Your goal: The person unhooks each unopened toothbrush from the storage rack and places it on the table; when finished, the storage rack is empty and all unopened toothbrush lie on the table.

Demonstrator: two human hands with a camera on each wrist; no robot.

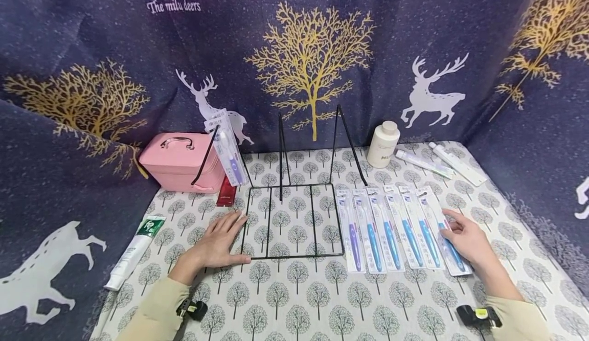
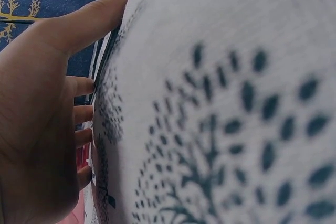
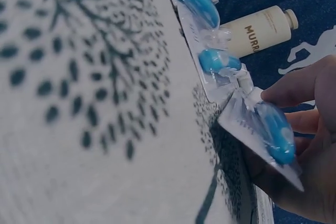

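My right hand (image 1: pixel 467 239) pinches the rightmost packaged toothbrush (image 1: pixel 453 251), a blue one, by its edge. In the right wrist view that blister pack (image 3: pixel 275 132) is tilted against its neighbour. Several more packaged toothbrushes lie side by side to its left, all blue but the purple one (image 1: pixel 353 246) at the row's left end. My left hand (image 1: pixel 213 244) rests with fingers spread at the left front corner of a black wire rack (image 1: pixel 291 256), thumb at its front bar. Another purple packaged toothbrush (image 1: pixel 230 159) stands upright in the rack's left end.
Behind the rack's left side sit a pink case (image 1: pixel 172 167) and a red packet (image 1: pixel 226 194). A green-and-white tube (image 1: pixel 135 254) lies at the left edge. At the back right are a cream bottle (image 1: pixel 383 146) and two white tubes, one nearer (image 1: pixel 423 164), one further right (image 1: pixel 457 164).
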